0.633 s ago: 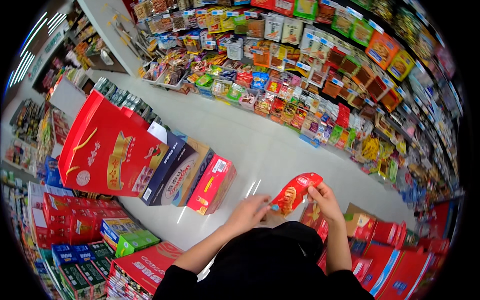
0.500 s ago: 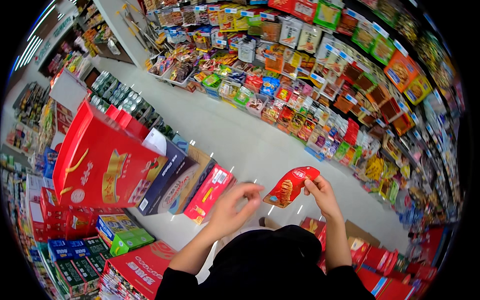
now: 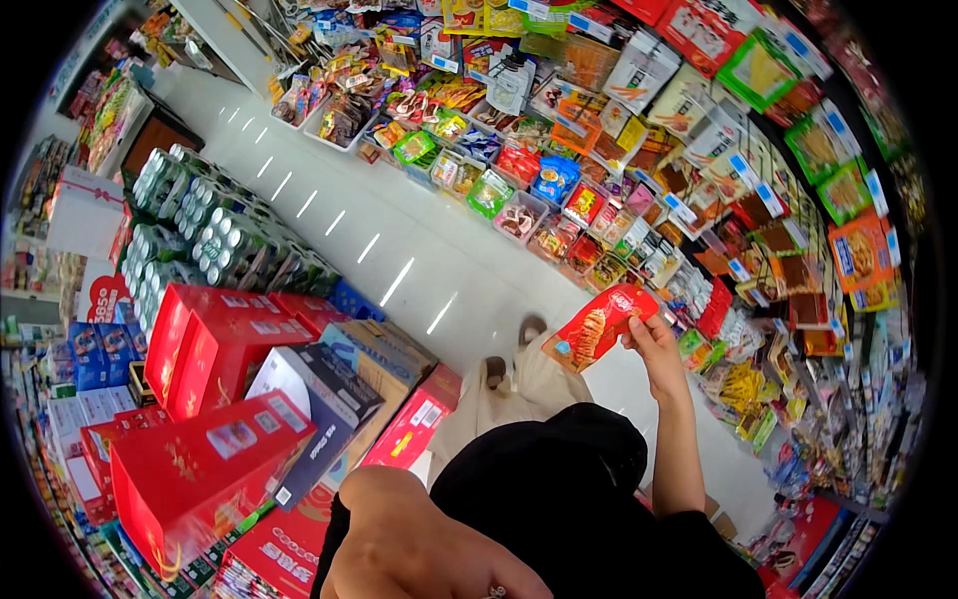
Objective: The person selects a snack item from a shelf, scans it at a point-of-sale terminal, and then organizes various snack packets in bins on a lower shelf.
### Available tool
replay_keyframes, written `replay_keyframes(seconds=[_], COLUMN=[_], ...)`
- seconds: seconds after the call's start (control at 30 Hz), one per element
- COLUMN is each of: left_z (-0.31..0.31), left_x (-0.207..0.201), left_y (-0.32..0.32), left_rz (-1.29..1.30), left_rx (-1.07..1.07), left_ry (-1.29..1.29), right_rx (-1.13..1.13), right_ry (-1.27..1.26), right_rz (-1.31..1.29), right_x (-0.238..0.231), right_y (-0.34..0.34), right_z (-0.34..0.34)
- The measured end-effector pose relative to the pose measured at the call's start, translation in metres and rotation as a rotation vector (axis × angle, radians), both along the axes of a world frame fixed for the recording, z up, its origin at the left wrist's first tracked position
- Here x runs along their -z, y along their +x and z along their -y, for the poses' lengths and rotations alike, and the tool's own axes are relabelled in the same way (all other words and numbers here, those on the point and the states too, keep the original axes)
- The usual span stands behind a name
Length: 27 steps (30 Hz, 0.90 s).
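Floor [image 3: 349, 190], pale and glossy, stretches in a wide strip with room for moving; stacked goods line its left edge and a snack shelf [image 3: 649, 75] lines its upper right edge. The person's shoes [image 3: 494, 372] stand on it near the stack, below light trousers [image 3: 489, 411].

The right hand [image 3: 654, 349] is raised over the strip, its thumb and fingers pinched together on the right end of a red pouch [image 3: 591, 334], which is held tilted, its printed face toward the camera. In this view the pouch's upper right corner overlaps the shelf's front edge; the distance between them cannot be judged. The left arm [image 3: 419, 539] bends close to the camera at the lower edge; its fingers are out of sight, so whether they are apart or together cannot be told.

Along the shelf's front edge, a white bin [image 3: 327, 140] near the far left corner holds dark wrapped packets, and a clear tub [image 3: 510, 231] farther right holds small pinkish ones. At the floor's left edge stand shrink-wrapped cans [image 3: 235, 245], with a brown carton [image 3: 394, 351], a dark blue box [image 3: 339, 404] and a red carrier bag [image 3: 205, 474] nearer the person.
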<state>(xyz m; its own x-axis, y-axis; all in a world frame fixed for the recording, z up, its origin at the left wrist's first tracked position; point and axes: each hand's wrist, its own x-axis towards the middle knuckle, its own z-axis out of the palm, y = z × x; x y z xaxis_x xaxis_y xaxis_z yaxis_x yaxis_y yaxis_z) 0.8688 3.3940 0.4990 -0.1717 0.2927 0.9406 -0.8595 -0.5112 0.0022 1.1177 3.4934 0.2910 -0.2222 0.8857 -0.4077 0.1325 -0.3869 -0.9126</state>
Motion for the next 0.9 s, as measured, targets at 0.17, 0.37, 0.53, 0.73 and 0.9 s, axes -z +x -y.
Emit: replay_keyframes(seconds=[0.17,0.37,0.53,0.73,0.9], left_z=[-0.103,-0.203,-0.287,-0.318,-0.297], left_x=[0.021,0.038,0.086,0.228,0.392], left_y=[-0.027,-0.078,-0.098,-0.163,-0.186], left_rz=[-0.006,-0.218,0.025,-0.107,-0.066], left_rx=[-0.07,0.17,0.023,0.015,-0.033], left_ry=[-0.062,-0.5,-0.702,-1.256,-1.882], right_rx=[0.063,0.099,0.007,0.085,0.077], right_ry=[-0.059,-0.036,0.068,0.273,0.308], right_rz=[-0.001,0.028,0.231,0.378,0.418], right_x=[0.062,0.162,0.314,0.474,0.585], right_y=[-0.028,-0.099,-0.156,-0.233,-0.261], right_z=[-0.128,-0.287,-0.41,-0.495,-0.537])
